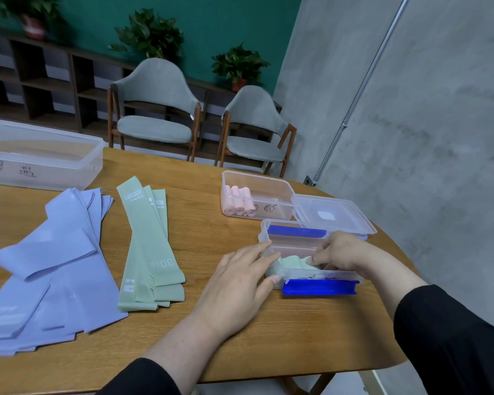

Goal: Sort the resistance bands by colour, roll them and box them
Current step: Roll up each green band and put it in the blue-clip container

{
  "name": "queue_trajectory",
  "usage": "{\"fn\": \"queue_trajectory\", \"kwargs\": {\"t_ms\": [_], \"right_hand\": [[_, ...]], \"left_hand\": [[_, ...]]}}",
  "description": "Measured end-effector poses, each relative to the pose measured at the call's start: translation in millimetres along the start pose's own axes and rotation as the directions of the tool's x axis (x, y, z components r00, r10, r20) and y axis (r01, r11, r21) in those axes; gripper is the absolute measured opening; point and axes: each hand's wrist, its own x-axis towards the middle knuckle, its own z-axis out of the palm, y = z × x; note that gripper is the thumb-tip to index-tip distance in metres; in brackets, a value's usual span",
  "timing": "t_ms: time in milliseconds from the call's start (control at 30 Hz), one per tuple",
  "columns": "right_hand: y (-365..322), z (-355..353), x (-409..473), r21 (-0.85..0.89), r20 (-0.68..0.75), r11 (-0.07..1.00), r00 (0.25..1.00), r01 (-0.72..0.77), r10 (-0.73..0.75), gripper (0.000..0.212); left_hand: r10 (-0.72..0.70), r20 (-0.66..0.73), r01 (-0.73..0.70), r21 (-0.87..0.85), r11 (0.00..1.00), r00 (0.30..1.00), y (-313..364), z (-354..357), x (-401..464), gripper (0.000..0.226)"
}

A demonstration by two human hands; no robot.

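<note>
at the lower right of the frame, on the wooden surface point(200, 223), a small clear box with blue clips point(320, 287) is being loaded. the right hand point(344, 252) reaches over the box's right side, fingers curled down into it, and its grip looks closed on a rolled green band point(293, 263) lying in the near half of the box; how firmly it pinches cannot be told, since the fingertips are partly hidden by the box wall. the left hand point(240, 283) lies flat with straight fingers against the box's left wall, holding nothing, bracing the box.

judged from this, the step in hand is seating the green roll. to do it well, the left hand should keep the box from sliding while the right presses the roll down and against the near wall, so it does not spring open and room is left behind it for more rolls.

relative to the grip, the roll sits just under and to the left of the right fingertips, between the two hands.

elsewhere, a stack of flat green bands point(150, 252) lies at centre left, well apart from the box, and a heap of flat purple bands point(54, 266) lies at far left; both appear not yet rolled. above the working box, a second clear box point(257, 195) holds pink rolls point(238, 202), with a clear lid point(332, 213) just beside it.
</note>
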Motion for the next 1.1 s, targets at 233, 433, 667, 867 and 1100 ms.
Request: {"fn": "queue_trajectory", "kwargs": {"t_ms": [233, 433, 667, 867, 1100], "right_hand": [[-1.1, 0.3, -1.3, -0.007, 0.010, 1.000, 1.000, -0.011, 0.011, 0.031], [1.1, -0.7, 0.0, -0.021, 0.013, 1.000, 1.000, -0.010, 0.010, 0.031], [-30.0, 4.3, -26.6, -0.015, -0.541, 0.955, 0.801, 0.297, -0.257, 0.043], [-110.7, 47.4, -72.4, 0.007, -0.596, 0.679, 0.548, 0.734, -0.587, 0.025], [-159.0, 137.2, -65.3, 0.120, -0.106, 0.565, 0.576, 0.816, -0.810, 0.021]], "left_hand": [[-0.014, 0.025, 0.014, 0.006, 1.000, 1.000, 3.5, -2.6, -0.2, 0.059], [-0.001, 0.021, 0.001, 0.009, 1.000, 1.000, 2.6, -1.5, 0.5, 0.056], [-0.006, -0.197, -0.019, -0.125, 0.992, 0.980, 1.2, -9.1, -7.0, 0.048], [-0.151, -0.410, 0.131, -0.077, 0.988, 0.899, -32.3, -67.7, -24.8, 0.022], [-0.458, -0.175, 0.472, 0.052, 0.880, 0.872, -89.9, -113.4, -68.9, 0.009]]}}
